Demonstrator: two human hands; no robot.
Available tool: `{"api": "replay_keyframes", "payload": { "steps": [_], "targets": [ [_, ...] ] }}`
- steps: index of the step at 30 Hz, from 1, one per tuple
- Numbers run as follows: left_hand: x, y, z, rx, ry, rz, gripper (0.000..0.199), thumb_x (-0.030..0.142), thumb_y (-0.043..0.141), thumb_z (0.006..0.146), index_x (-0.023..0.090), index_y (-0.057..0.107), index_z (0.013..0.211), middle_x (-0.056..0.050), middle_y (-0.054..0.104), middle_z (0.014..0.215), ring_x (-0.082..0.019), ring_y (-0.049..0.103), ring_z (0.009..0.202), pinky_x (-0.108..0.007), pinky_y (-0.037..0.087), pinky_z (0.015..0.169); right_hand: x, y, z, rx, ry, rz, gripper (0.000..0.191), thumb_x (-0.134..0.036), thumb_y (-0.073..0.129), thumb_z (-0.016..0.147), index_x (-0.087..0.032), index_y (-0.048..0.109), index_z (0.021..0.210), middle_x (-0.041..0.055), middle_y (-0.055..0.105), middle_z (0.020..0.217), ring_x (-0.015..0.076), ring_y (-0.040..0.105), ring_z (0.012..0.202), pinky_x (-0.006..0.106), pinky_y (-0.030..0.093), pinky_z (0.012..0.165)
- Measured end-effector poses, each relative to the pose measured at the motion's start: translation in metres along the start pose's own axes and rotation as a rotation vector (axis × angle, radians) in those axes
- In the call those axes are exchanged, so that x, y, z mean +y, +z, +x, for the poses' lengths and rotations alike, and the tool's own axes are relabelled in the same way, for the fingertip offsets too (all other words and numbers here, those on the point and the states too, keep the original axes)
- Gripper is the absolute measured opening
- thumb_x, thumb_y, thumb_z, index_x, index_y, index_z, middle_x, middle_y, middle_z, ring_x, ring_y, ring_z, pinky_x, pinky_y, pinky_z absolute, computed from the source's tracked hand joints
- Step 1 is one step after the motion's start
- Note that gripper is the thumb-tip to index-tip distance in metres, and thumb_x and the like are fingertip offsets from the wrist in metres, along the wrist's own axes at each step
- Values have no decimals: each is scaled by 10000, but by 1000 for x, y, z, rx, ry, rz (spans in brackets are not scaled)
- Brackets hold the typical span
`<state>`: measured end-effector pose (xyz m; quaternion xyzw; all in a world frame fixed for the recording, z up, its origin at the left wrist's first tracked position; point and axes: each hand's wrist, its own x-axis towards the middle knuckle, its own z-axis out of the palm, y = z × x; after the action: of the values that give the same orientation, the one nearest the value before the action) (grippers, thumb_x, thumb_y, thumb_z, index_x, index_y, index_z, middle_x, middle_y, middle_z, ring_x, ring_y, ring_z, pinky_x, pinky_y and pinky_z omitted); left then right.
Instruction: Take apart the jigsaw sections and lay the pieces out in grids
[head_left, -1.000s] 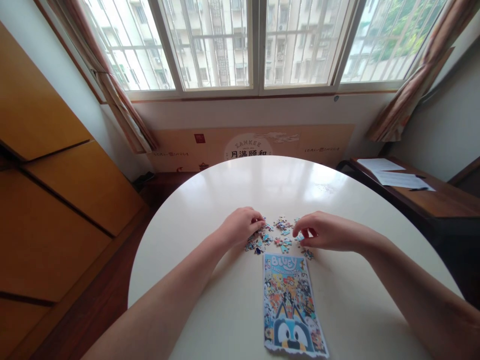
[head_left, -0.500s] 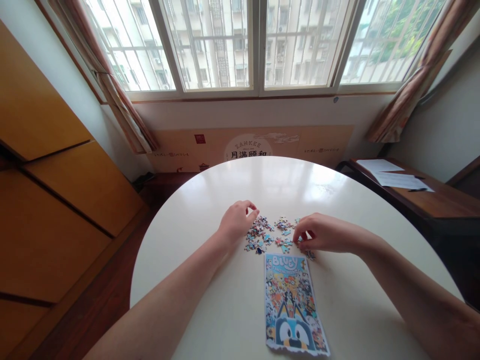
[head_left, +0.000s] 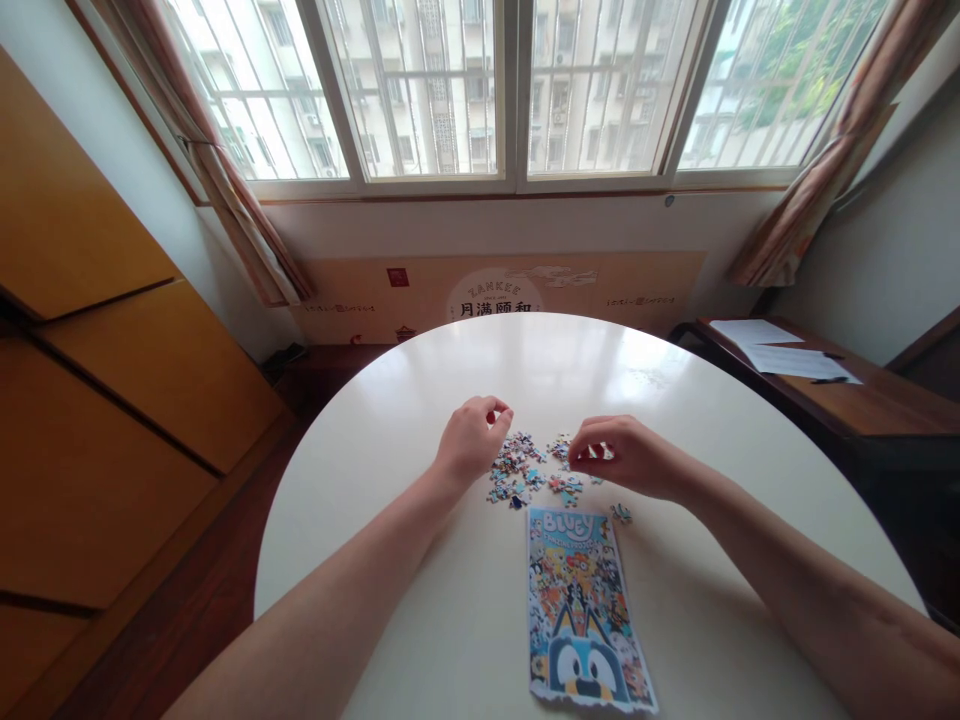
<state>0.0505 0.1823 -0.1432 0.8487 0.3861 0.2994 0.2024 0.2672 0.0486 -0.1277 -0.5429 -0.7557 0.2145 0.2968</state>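
Observation:
Several small jigsaw pieces (head_left: 517,455) lie in loose piles at the middle of the white round table (head_left: 420,400). My left hand (head_left: 474,435) is at the upper left edge of the largest pile, thumb and finger pinched together; whatever is between them is too small to make out. Over the right-hand piles is my right hand (head_left: 619,455), its fingers curled and the fingertips close together, with their contents unclear. A few pieces (head_left: 621,514) lie apart, below my right hand. Nearer to me, a colourful picture sheet (head_left: 585,610) with a blue cartoon dog lies flat.
To the right, a brown wooden bench (head_left: 885,400) bears white papers (head_left: 795,362) and dark pens. Orange-brown cabinets (head_left: 120,400) stand on the left. Beyond the table are a printed cardboard panel (head_left: 420,290) and a barred window with curtains.
My right hand has moved left and slightly away from me, uncovering pieces near the sheet's top right corner. My left hand has barely shifted.

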Motion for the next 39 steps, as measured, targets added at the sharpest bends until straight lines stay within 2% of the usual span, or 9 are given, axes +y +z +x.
{"api": "replay_keyframes", "payload": {
  "steps": [4, 6, 9, 14, 20, 24, 30, 34, 39],
  "targets": [
    [7, -3, -4, -19, 76, 24, 181, 244, 551, 904, 184, 719, 874, -51, 655, 855, -180, 604, 771, -320, 474, 749, 2, 1, 0, -48, -68, -80, 132, -284, 644, 881, -234, 765, 876, 33, 715, 853, 151, 635, 772, 282, 491, 693],
    [12, -4, -7, -48, 139, 42, 182, 238, 554, 905, 188, 727, 879, -60, 655, 888, -187, 610, 796, -329, 488, 766, 10, -1, 1, 73, 3, -138, 170, -296, 608, 907, -238, 765, 934, 46, 724, 895, 178, 645, 823, 315, 504, 727],
    [22, -4, -14, -132, 277, 53, 166, 221, 580, 898, 204, 745, 908, -72, 665, 959, -215, 613, 905, -363, 502, 844, 26, 3, 5, 275, 107, -312, 227, -318, 576, 926, -238, 757, 1037, 80, 724, 1031, 244, 632, 989, 412, 497, 871],
    [28, 1, -22, -271, 466, 94, 180, 215, 628, 874, 274, 765, 975, -69, 656, 1151, -258, 570, 1088, -439, 486, 955, 42, 19, 14, 283, 137, -451, 299, -406, 629, 894, -272, 745, 1135, 101, 642, 1291, 313, 540, 1222, 512, 420, 1024],
    [23, 2, -19, -224, 422, 66, 191, 182, 612, 875, 227, 758, 989, -81, 676, 1105, -246, 593, 1047, -420, 484, 964, 39, 24, 17, 236, 198, -404, 211, -368, 637, 875, -302, 783, 1013, 80, 643, 1304, 315, 521, 1262, 509, 394, 1052],
    [20, 2, -17, -169, 374, 12, 196, 181, 606, 877, 204, 738, 1019, -78, 687, 1075, -240, 604, 1028, -408, 488, 955, 36, 25, 19, 299, 228, -311, 192, -337, 678, 826, -277, 770, 983, 72, 674, 1237, 296, 555, 1225, 472, 393, 1057],
    [22, 1, -18, -165, 300, -3, 194, 199, 592, 885, 210, 731, 1019, -73, 699, 1055, -248, 619, 1030, -413, 493, 947, 29, 21, 18, 357, 199, -74, 107, -340, 704, 801, -244, 749, 814, 62, 694, 1165, 264, 621, 1120, 414, 435, 1005],
    [22, -1, -17, -152, 254, 15, 180, 196, 584, 888, 202, 732, 992, -74, 704, 1028, -248, 626, 1004, -411, 494, 926, 23, 18, 15, 418, 154, -199, 115, -344, 691, 827, -261, 772, 824, 52, 727, 1034, 264, 636, 1012, 435, 445, 952],
    [21, -1, -16, -174, 279, 5, 163, 196, 590, 885, 210, 738, 951, -75, 700, 1011, -243, 627, 991, -401, 495, 918, 22, -8, 6, 261, 201, -183, 242, -367, 582, 893, -237, 785, 924, 57, 748, 972, 226, 656, 894, 361, 495, 826]
  ]
}}
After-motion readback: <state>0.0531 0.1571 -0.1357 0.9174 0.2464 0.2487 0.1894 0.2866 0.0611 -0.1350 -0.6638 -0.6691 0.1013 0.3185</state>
